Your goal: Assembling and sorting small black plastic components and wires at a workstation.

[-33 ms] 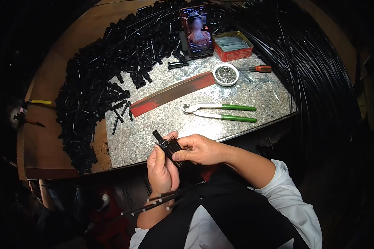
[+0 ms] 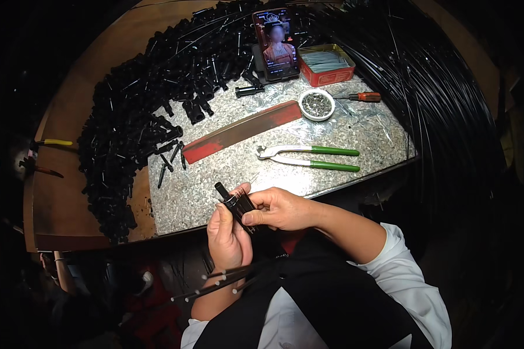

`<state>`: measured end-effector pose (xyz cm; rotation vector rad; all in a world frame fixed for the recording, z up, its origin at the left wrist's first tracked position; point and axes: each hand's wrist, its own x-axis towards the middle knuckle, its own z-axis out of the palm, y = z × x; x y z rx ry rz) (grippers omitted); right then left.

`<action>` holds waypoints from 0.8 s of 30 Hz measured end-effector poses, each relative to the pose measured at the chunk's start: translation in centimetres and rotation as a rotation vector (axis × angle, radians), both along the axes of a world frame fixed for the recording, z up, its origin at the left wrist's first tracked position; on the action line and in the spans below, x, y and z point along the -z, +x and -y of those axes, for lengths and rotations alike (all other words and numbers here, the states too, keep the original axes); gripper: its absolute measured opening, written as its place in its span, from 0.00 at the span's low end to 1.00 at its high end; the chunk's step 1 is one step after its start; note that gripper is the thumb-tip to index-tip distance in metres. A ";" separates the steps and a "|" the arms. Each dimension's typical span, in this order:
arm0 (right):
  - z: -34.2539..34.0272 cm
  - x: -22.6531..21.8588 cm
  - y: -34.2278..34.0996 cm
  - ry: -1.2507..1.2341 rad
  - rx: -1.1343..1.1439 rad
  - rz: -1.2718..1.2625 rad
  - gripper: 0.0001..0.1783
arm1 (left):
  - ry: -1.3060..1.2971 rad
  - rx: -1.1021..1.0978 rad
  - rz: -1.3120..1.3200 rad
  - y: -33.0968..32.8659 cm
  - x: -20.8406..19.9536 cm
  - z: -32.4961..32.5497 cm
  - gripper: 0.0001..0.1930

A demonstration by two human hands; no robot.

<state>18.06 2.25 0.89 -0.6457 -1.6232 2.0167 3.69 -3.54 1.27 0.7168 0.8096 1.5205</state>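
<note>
My left hand [image 2: 224, 235] is closed around the lower side of a black umbrella frame [image 2: 232, 201], its thumb pressed near the hub. A short black tube sticks up from that hub, and thin dark ribs fan out beside it. From the other side, my right hand [image 2: 278, 209] pinches the ribs between thumb and fingers. Dark rods with pale round tips [image 2: 218, 283] reach back over my left forearm; they seem to be the far ends of the same bundle. Both hands are just in front of the stone slab's [image 2: 186, 209] near edge. The fingers partly hide the joints.
Green-handled pincers [image 2: 308, 158] lie on the slab, behind them a worn red bar [image 2: 241, 131]. Farther back are a white bowl of small metal bits [image 2: 317, 104], a screwdriver [image 2: 364, 96], a red tin [image 2: 327, 75] and a propped phone [image 2: 278, 46]. Black parts [image 2: 122, 128] heap leftward; rods [image 2: 431, 87] rightward.
</note>
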 end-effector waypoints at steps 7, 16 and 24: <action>0.6 -0.7 0.1 -0.009 0.067 0.159 0.16 | 0.020 -0.035 -0.031 1.1 -0.4 0.1 0.23; 2.0 -1.8 -1.2 0.240 0.244 0.269 0.13 | 0.054 0.095 0.123 -0.6 0.0 -0.5 0.17; 0.8 -5.3 0.3 0.710 0.054 0.653 0.14 | -0.036 0.181 0.162 -1.7 -0.6 -0.8 0.23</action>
